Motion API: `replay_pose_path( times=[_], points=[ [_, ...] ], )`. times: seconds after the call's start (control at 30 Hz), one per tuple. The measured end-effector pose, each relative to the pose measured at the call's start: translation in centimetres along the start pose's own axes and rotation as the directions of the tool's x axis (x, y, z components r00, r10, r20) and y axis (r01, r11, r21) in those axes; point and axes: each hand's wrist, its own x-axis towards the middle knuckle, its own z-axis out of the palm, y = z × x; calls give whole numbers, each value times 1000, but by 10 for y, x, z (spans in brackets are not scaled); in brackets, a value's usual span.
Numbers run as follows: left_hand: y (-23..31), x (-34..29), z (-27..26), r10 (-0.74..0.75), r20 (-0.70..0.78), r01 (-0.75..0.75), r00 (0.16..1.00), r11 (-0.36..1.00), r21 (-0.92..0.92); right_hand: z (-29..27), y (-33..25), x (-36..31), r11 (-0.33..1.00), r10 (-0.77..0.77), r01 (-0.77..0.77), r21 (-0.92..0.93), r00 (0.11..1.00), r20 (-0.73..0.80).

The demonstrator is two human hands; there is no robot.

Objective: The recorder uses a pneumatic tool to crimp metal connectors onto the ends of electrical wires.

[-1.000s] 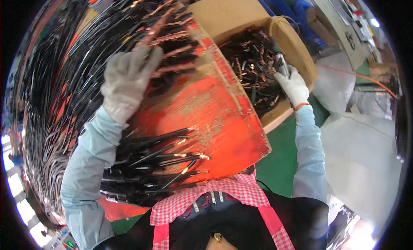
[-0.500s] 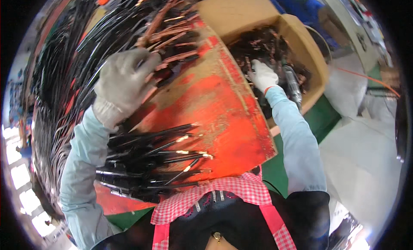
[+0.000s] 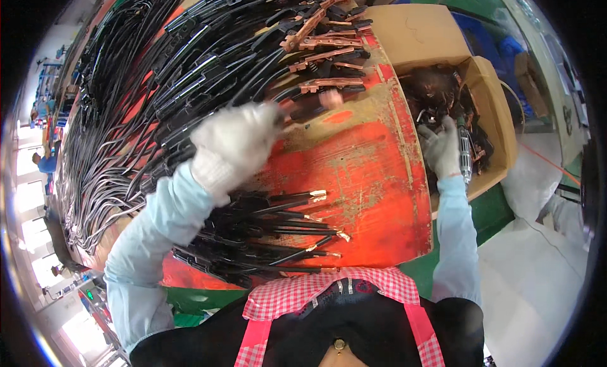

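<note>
My left hand (image 3: 235,144), in a white knit glove, is over the red board (image 3: 354,171), in front of a row of copper-coloured clamp parts (image 3: 332,56) on black cables (image 3: 208,70). Its fingers are smeared by motion, and I cannot make out what they hold, if anything. My right hand (image 3: 441,151), gloved too, reaches into the cardboard box (image 3: 496,108) with fingers apart, over dark and copper-coloured pieces (image 3: 436,85). Beside it stands a silver ribbed power driver (image 3: 465,157).
A second bundle of black cables with bare metal ends (image 3: 272,225) lies near the board's front edge. Long grey-black cables (image 3: 101,196) hang in curves at the left. A white sack (image 3: 544,171) stands right of the box, where an orange cord (image 3: 549,163) runs.
In the picture, board, box and both hands sit further right. My left hand has moved back from the copper clamp parts toward me. The right hand remains in the box, its fingers now more spread.
</note>
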Motion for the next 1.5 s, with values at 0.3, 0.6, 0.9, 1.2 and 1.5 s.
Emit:
replay_pose_path(
  times=[0.3, 0.6, 0.9, 1.2, 1.5],
  points=[
    [14, 6, -9, -30, 359, 226, 933, 824, -519, 117, -48, -157, 589, -369, 310, -746, 925, 94],
    [41, 27, 9, 110, 438, 285, 892, 614, -736, 177, -5, -155, -467, -358, 683, -562, 435, 826],
    [41, 31, 12, 103, 438, 323, 893, 531, -783, 180, 13, -152, -427, -462, 733, -530, 327, 824],
    [43, 35, 14, 206, 496, 394, 844, 390, -832, 177, 14, -155, -392, -454, 736, -552, 367, 812],
    [36, 45, 13, 358, 521, 389, 775, 380, -839, 165, 15, -150, -319, -410, 826, -464, 321, 854]
  ],
)
